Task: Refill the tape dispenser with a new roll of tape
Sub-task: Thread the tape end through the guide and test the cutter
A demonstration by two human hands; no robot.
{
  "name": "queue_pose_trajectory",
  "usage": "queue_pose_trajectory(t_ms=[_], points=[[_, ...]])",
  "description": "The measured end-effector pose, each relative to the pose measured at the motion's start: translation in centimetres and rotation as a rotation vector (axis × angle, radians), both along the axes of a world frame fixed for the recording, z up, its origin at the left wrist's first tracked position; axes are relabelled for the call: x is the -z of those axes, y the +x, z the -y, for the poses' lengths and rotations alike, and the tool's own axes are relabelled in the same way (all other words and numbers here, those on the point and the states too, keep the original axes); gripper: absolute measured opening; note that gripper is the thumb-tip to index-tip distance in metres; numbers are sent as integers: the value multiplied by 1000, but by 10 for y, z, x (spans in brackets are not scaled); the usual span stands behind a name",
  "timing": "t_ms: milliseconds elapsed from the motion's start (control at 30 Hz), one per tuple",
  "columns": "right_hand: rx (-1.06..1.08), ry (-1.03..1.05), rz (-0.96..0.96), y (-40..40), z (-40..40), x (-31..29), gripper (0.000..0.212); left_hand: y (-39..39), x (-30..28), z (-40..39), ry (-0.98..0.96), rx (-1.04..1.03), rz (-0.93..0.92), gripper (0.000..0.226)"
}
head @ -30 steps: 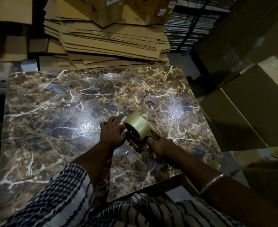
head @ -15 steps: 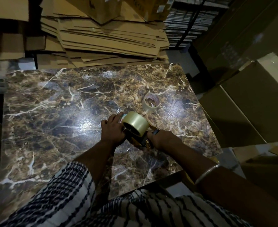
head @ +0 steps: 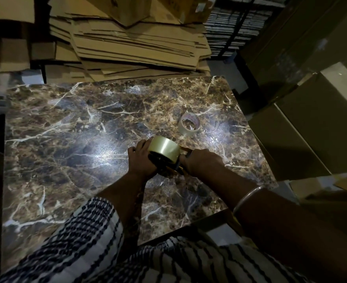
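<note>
While both hands (head: 143, 160) (head: 202, 163) clamp the dispenser (head: 168, 167), its slick, stiff new roll (head: 164, 149) looks best held by the edges.

A full roll of clear, yellowish tape (head: 164, 148) sits mounted on the dark tape dispenser (head: 168, 167), which stands on the marbled worktop (head: 66, 139). Well behind it to the right, a nearly spent roll (head: 189, 124) with a pale, printed core lies flat on the worktop, apart from the dispenser.
</note>
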State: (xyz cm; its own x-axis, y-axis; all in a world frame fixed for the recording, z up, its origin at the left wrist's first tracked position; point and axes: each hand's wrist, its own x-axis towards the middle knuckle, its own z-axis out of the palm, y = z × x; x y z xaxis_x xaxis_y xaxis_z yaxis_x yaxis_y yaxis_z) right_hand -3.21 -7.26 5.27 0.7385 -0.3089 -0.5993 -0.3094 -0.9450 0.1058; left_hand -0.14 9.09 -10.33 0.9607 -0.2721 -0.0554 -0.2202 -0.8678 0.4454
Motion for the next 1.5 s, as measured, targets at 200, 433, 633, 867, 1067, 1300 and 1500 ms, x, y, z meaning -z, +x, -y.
queue_pose_trajectory(t_ms=[200, 433, 633, 867, 1067, 1300, 1500], points=[[55, 99, -7, -27, 5, 9, 64, 1, 6, -2, 21, 37, 25, 70], [113, 53, -120, -33, 30, 2, 62, 4, 1, -3, 94, 57, 29, 52], [278, 101, 38, -70, 111, -14, 46, 6, 8, -1, 109, 63, 56, 54], [792, 492, 177, -80, 112, 14, 43, 2, 5, 0, 111, 75, 112, 59], [1039, 894, 27, -85, 121, 34, 74, 2, 5, 3, 140, 51, 94, 83], [1185, 1398, -26, -67, 167, 66, 65, -1, 5, 8, 244, 24, 68, 81], [1183, 1502, -194, -46, 218, 127, 59, -9, -1, 22, 314, -59, 3, 80]])
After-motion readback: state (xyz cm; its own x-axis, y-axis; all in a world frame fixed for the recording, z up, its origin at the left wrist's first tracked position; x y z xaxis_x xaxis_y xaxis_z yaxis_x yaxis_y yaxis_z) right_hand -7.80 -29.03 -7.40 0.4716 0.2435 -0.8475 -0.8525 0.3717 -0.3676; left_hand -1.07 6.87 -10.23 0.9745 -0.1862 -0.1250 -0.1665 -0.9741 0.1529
